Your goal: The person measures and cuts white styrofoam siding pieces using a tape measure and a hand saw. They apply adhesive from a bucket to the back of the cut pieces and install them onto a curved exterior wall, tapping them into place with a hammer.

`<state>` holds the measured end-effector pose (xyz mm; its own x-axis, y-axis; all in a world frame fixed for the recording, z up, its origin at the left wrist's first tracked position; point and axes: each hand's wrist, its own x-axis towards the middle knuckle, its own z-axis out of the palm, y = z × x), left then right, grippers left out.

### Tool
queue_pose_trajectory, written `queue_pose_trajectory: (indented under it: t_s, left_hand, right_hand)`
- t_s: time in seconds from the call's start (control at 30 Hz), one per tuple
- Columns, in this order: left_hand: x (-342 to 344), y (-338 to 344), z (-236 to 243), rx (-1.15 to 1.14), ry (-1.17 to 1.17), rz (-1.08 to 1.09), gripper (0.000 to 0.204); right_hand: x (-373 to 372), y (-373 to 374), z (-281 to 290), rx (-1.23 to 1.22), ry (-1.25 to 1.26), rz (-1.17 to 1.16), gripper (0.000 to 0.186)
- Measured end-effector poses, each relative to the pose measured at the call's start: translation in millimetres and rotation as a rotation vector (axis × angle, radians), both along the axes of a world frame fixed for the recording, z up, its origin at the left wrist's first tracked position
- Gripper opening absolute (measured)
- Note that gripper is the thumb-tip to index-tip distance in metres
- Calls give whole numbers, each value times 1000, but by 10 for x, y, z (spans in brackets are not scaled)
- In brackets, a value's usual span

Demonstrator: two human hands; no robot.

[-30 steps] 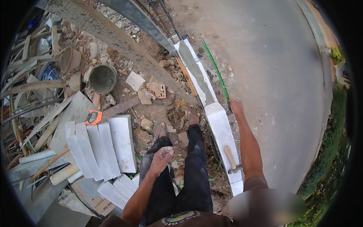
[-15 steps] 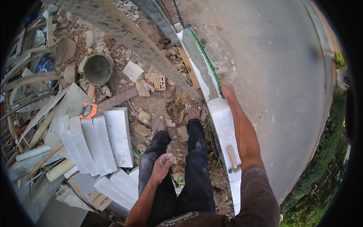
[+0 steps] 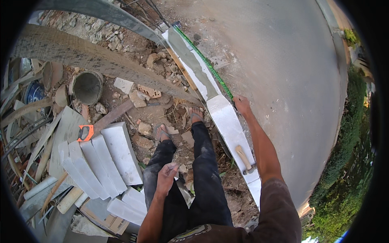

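My right hand (image 3: 242,105) is closed at the near end of a green tape measure (image 3: 206,62); its case is mostly hidden by the fingers. The tape's blade runs along the right edge of a low wall of white blocks (image 3: 227,117). Grey mortar (image 3: 190,60) is spread on top of the wall's far, lower stretch. In front of my thighs, my left hand (image 3: 167,178) is closed with curled fingers, and whatever is in it cannot be made out. A hammer (image 3: 244,158) with a wooden handle lies on the wall beside my right forearm.
White blocks (image 3: 121,150) stand stacked at left, with an orange-handled saw (image 3: 86,133) against them. Beyond are a bucket (image 3: 87,87), rubble, bricks and a long wooden board (image 3: 101,54). Scrap wood and pipes crowd the far left. A paved road (image 3: 291,81) borders the wall's right.
The view has turned, so the wall and tape now slant more to the left. My right hand stays at the tape's near end. The left hand remains closed before my legs.
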<state>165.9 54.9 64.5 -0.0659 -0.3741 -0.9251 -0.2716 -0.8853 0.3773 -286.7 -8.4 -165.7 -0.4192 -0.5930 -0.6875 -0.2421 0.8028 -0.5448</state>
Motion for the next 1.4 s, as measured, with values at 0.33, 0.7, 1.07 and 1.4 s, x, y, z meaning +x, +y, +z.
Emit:
queue_pose_trajectory:
  t_s: [0.33, 0.7, 1.07, 1.4]
  left_hand:
    - [-24, -138, -14, 36, -69, -125, 34]
    - [9, -207, -41, 64, -112, -197, 36]
    - [16, -201, -53, 68, -110, -242, 40]
    - [-20, -146, -47, 59, -110, -218, 38]
  right_hand:
    - [34, 628, -255, -38, -103, 56, 32]
    - [42, 586, -181, -118, -120, 79, 33]
    - [3, 587, -270, -94, -148, 119, 33]
    - [17, 491, -145, -77, -146, 128, 32]
